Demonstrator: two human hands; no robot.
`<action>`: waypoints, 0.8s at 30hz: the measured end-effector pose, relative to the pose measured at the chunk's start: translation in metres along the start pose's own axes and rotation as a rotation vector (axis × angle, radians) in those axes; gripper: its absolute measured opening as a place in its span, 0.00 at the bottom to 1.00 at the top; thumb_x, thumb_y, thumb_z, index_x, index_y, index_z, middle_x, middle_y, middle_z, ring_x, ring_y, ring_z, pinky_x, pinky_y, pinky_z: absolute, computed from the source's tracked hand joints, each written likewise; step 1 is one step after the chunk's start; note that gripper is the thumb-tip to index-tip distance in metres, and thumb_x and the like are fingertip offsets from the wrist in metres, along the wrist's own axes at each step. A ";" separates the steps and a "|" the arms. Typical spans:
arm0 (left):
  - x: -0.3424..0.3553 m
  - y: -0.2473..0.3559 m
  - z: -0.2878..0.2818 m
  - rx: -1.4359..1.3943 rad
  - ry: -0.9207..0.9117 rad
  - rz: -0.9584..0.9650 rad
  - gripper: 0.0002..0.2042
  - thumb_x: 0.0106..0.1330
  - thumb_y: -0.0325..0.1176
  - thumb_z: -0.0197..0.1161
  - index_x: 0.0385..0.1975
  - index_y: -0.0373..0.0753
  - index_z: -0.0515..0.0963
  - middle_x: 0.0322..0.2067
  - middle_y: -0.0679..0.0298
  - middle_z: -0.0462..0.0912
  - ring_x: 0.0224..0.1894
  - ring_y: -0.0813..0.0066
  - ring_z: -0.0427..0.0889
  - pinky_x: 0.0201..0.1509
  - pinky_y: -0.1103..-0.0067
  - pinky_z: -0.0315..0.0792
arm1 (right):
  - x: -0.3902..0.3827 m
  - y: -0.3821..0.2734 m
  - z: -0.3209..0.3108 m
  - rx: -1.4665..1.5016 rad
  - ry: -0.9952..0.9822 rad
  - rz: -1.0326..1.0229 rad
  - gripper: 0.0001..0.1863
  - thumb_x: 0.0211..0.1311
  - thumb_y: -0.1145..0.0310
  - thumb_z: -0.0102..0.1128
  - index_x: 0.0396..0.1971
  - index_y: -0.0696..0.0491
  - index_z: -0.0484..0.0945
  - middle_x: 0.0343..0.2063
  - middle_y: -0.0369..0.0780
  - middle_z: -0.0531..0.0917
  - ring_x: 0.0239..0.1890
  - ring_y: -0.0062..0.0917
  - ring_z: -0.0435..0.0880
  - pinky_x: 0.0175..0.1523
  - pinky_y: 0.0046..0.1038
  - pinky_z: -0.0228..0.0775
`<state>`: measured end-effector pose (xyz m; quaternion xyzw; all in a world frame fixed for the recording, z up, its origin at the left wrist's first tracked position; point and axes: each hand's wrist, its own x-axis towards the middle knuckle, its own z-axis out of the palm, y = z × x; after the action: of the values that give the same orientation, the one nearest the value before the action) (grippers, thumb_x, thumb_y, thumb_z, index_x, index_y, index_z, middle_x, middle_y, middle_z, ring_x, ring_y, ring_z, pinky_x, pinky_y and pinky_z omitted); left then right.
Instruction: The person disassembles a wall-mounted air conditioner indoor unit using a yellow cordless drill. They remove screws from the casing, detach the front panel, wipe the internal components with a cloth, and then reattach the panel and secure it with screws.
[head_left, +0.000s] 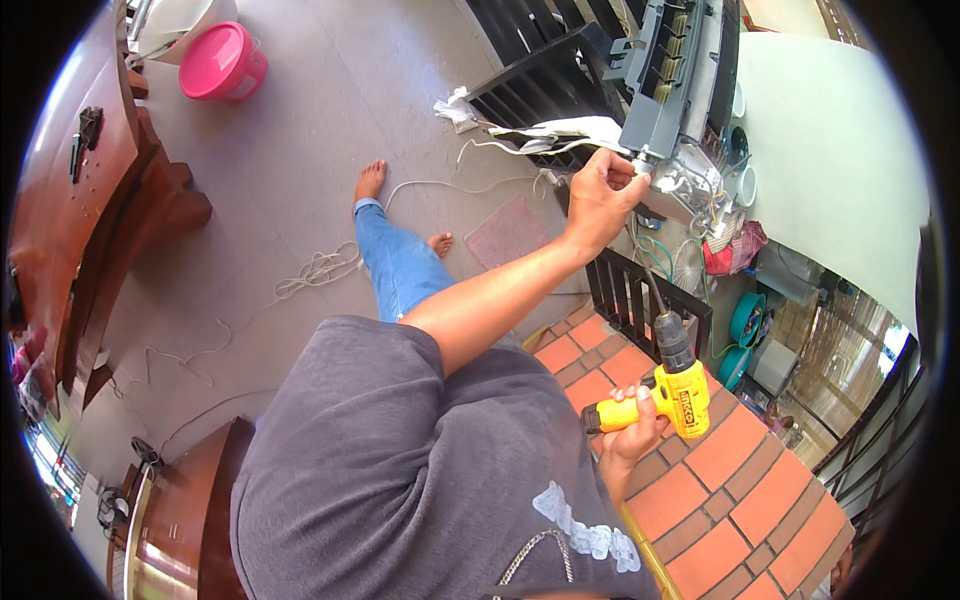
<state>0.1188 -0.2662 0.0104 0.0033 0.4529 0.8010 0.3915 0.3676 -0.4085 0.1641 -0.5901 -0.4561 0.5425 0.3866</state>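
My left hand point(600, 200) reaches to the end of a long dark grey appliance housing point(655, 110), which looks like an opened air conditioner unit. Thumb and fingers are pinched on a small silvery part point(642, 165) there; its exact kind is too small to make out. Bunched wires and clear plastic point(695, 180) hang just beside the fingertips. Lower down, my right hand point(630, 435) is wrapped round the grip of a yellow and black cordless drill point(685, 395). A long thin bit in its chuck points up toward the housing, apart from it.
Beneath the drill lies an orange brick-patterned surface point(690, 500), with black metal railings point(650, 300) behind it. A white cable point(320, 270) trails over the grey floor. At the left stand wooden furniture point(95, 200) and a pink bucket point(220, 65).
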 end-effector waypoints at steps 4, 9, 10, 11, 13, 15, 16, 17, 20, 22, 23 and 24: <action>0.002 0.001 -0.001 0.101 -0.013 0.084 0.12 0.67 0.31 0.76 0.39 0.33 0.79 0.32 0.65 0.85 0.34 0.81 0.81 0.41 0.79 0.80 | 0.001 -0.001 0.006 -0.036 0.013 -0.020 0.14 0.69 0.72 0.67 0.50 0.53 0.74 0.32 0.38 0.81 0.32 0.27 0.82 0.42 0.37 0.81; 0.010 -0.002 0.000 0.078 -0.014 0.124 0.12 0.68 0.31 0.76 0.40 0.33 0.79 0.32 0.65 0.85 0.34 0.80 0.82 0.42 0.79 0.80 | 0.007 0.001 0.008 -0.051 -0.003 -0.024 0.14 0.69 0.71 0.67 0.50 0.53 0.74 0.31 0.39 0.81 0.31 0.28 0.82 0.41 0.36 0.81; 0.010 -0.003 0.000 0.060 -0.010 0.139 0.12 0.68 0.31 0.76 0.41 0.32 0.79 0.32 0.65 0.85 0.34 0.80 0.82 0.42 0.79 0.80 | 0.008 0.001 0.008 -0.053 -0.003 -0.037 0.14 0.69 0.71 0.67 0.49 0.53 0.74 0.31 0.39 0.81 0.31 0.28 0.83 0.41 0.36 0.81; 0.010 -0.004 0.000 0.048 -0.013 0.139 0.12 0.68 0.31 0.76 0.41 0.32 0.79 0.33 0.65 0.85 0.34 0.80 0.83 0.42 0.79 0.81 | 0.008 0.002 0.007 -0.054 -0.003 -0.022 0.14 0.69 0.71 0.67 0.49 0.53 0.74 0.31 0.39 0.81 0.31 0.28 0.83 0.41 0.36 0.81; 0.009 -0.004 0.000 0.034 -0.014 0.134 0.12 0.69 0.30 0.76 0.42 0.32 0.79 0.33 0.64 0.86 0.35 0.80 0.84 0.42 0.79 0.81 | 0.008 0.002 0.006 -0.053 -0.008 -0.032 0.14 0.68 0.71 0.67 0.49 0.53 0.74 0.31 0.39 0.81 0.31 0.28 0.83 0.41 0.36 0.81; 0.008 -0.005 0.000 0.026 -0.005 0.130 0.12 0.69 0.30 0.75 0.44 0.31 0.80 0.34 0.64 0.87 0.36 0.79 0.85 0.43 0.78 0.82 | 0.008 0.003 0.004 -0.048 -0.013 -0.020 0.14 0.68 0.71 0.67 0.49 0.53 0.75 0.31 0.39 0.81 0.31 0.27 0.82 0.41 0.36 0.81; 0.007 -0.005 0.001 0.032 -0.005 0.134 0.12 0.69 0.30 0.75 0.44 0.31 0.80 0.34 0.63 0.87 0.36 0.79 0.86 0.43 0.78 0.82 | 0.008 0.003 0.004 -0.047 -0.011 -0.031 0.14 0.68 0.71 0.67 0.49 0.53 0.75 0.31 0.39 0.81 0.31 0.27 0.82 0.41 0.36 0.81; 0.006 -0.006 0.001 0.034 -0.001 0.145 0.12 0.69 0.30 0.75 0.45 0.31 0.80 0.35 0.63 0.87 0.37 0.78 0.86 0.43 0.78 0.82 | 0.008 0.004 0.003 -0.042 -0.017 -0.021 0.16 0.68 0.72 0.66 0.53 0.54 0.74 0.31 0.39 0.81 0.31 0.27 0.82 0.41 0.36 0.81; 0.005 -0.006 0.001 0.106 0.012 0.196 0.13 0.71 0.31 0.76 0.47 0.31 0.81 0.36 0.62 0.89 0.38 0.79 0.88 0.43 0.79 0.83 | 0.008 0.004 0.001 -0.041 -0.016 -0.015 0.18 0.68 0.74 0.65 0.56 0.54 0.74 0.31 0.39 0.80 0.31 0.27 0.81 0.42 0.36 0.81; 0.004 -0.006 0.000 0.117 0.014 0.201 0.13 0.72 0.31 0.76 0.47 0.30 0.81 0.37 0.62 0.90 0.39 0.79 0.89 0.44 0.79 0.83 | 0.009 0.004 0.000 -0.056 -0.006 -0.011 0.13 0.68 0.70 0.68 0.48 0.53 0.76 0.31 0.38 0.81 0.31 0.27 0.82 0.42 0.36 0.80; 0.004 -0.005 -0.001 0.093 0.011 0.187 0.13 0.72 0.31 0.75 0.47 0.30 0.81 0.37 0.61 0.90 0.39 0.79 0.89 0.44 0.79 0.83 | 0.009 0.004 -0.001 -0.058 -0.008 0.003 0.12 0.68 0.70 0.68 0.47 0.53 0.76 0.31 0.38 0.81 0.32 0.27 0.82 0.42 0.36 0.80; 0.004 -0.004 -0.002 0.069 0.008 0.172 0.13 0.72 0.31 0.75 0.47 0.30 0.82 0.37 0.61 0.91 0.39 0.79 0.89 0.44 0.79 0.83 | 0.010 0.004 -0.002 -0.061 -0.011 0.007 0.12 0.68 0.70 0.68 0.47 0.53 0.76 0.31 0.38 0.81 0.32 0.28 0.82 0.43 0.36 0.80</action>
<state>0.1180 -0.2639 0.0052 0.0525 0.4798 0.8156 0.3191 0.3702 -0.4003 0.1580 -0.6001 -0.4723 0.5332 0.3640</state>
